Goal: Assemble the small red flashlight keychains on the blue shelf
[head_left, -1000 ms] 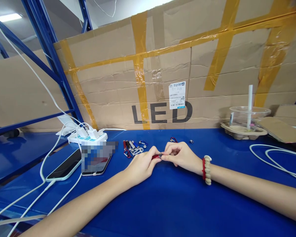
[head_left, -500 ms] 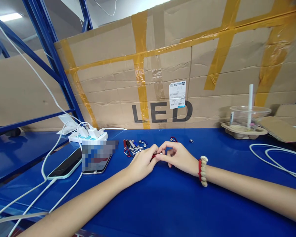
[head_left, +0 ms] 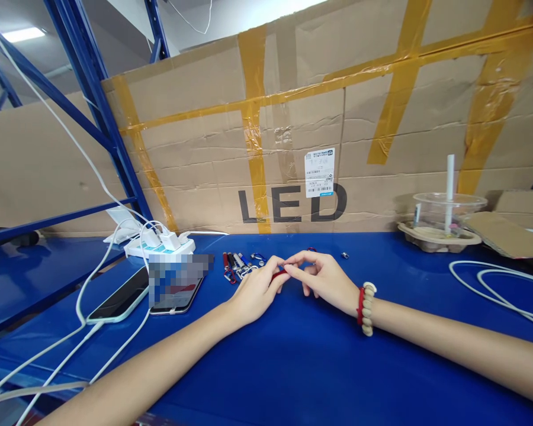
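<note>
Near the middle of the blue tabletop, my left hand [head_left: 254, 294] pinches a slim red tube [head_left: 279, 274] between thumb and fingers. The thumb and forefinger of my right hand [head_left: 328, 279] close on the tube's far end, and its other fingers curl loosely beneath. My fingers hide most of the tube, so its exact kind does not show. Just left of my hands lies a group of small tubes [head_left: 236, 261] in red, black, silver and blue, with clips among them. Behind my right hand a red clip [head_left: 311, 249] is partly hidden. A small silver piece [head_left: 344, 255] lies farther right.
Two phones [head_left: 119, 299] [head_left: 177, 299] lie at left, beside a white power strip [head_left: 182, 247] with plugs and cables. A taped cardboard box [head_left: 195, 165] stands along the back. At right are a clear cup [head_left: 435, 207] in a pulp tray [head_left: 466, 238] and a coiled white cable [head_left: 482, 272].
The red tube now slants up to the right, and its silver end is covered by fingertips. My right fingers have straightened somewhat and cover more of the red clip behind.
</note>
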`<state>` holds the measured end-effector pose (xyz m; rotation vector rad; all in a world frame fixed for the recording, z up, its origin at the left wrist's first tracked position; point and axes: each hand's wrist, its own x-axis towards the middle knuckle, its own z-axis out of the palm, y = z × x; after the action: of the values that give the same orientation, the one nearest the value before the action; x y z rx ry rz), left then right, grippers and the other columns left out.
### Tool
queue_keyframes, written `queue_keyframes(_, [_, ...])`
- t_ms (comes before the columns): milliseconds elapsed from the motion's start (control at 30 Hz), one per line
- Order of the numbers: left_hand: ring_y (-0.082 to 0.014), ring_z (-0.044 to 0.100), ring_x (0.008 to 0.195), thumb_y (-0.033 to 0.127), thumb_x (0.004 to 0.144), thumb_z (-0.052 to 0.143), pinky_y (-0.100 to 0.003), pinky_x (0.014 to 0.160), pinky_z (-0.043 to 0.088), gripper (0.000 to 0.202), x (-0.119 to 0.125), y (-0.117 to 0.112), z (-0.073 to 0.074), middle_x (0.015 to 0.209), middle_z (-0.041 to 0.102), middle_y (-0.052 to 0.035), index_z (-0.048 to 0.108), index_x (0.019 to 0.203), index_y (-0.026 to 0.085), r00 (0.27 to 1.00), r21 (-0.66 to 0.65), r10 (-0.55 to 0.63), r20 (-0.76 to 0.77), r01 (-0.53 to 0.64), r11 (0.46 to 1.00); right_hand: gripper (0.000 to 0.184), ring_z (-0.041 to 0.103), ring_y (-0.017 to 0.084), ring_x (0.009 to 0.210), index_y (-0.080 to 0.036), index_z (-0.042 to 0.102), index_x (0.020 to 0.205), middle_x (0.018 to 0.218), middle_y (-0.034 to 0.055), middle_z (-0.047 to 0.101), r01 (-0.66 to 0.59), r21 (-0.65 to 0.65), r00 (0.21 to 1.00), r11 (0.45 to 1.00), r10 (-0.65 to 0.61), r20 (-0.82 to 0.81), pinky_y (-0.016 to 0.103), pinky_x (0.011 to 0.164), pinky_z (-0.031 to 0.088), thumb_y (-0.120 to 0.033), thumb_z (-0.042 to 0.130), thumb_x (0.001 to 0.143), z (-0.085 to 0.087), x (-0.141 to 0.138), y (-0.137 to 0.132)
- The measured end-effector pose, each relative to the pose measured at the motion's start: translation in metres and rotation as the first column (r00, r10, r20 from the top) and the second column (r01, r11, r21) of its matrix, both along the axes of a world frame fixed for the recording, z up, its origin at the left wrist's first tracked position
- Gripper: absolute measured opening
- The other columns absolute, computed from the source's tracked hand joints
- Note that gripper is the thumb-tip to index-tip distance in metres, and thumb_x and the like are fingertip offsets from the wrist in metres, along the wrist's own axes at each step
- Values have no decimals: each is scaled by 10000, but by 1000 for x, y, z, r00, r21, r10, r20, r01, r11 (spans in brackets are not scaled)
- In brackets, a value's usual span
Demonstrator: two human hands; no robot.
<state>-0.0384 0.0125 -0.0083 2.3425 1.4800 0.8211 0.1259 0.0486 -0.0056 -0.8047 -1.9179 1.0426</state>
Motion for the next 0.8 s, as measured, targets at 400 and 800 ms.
queue_keyframes(400, [-111,508,626,326,890,306,-239,668,382,131,1,-1,1,659,507,57,309,976,227,997,20,6,77,-7,1000,289,465,50,341,-158,507,743,621,-25,542,26,-54,996,998,-31,-84,160,313,318,-436,581,717,-3,-1,1])
queue_keyframes(800, [-127,497,633,305,872,355,-254,670,376,113,2,-2,2,654,511,49,306,922,217,994,48,25,106,-30,998,350,486,36,387,-160,552,978,810,20,534,11,-160,996,987,-26,-91,149,297,325,-444,466,792,-4,0,12])
